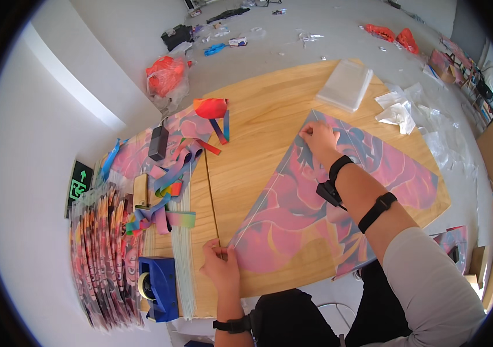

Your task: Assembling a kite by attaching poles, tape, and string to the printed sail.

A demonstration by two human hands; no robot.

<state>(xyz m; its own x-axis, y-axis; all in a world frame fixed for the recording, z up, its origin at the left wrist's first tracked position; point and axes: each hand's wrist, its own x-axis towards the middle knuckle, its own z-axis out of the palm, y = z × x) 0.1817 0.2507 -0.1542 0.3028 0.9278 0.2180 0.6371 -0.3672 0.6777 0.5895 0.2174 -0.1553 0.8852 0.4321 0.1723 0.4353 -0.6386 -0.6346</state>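
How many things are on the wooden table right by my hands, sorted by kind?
Pink kite sail: 1
Thin dark rod: 1
Blue tape dispenser: 1
Hands: 2, left hand and right hand
Total: 5

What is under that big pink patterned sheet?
The pink patterned sheet lies flat on the wooden table, pinned at two corners by the left hand and right hand. Anything beneath it is covered.

Wooden table (269, 110) carries pink kite sheet (339, 196), thin dark rod (212, 191), blue tape dispenser (159, 287), pile of coloured ribbons (168, 185), black box (158, 142), clear plastic pack (346, 84), stack of printed sheets (105, 260) at left edge.
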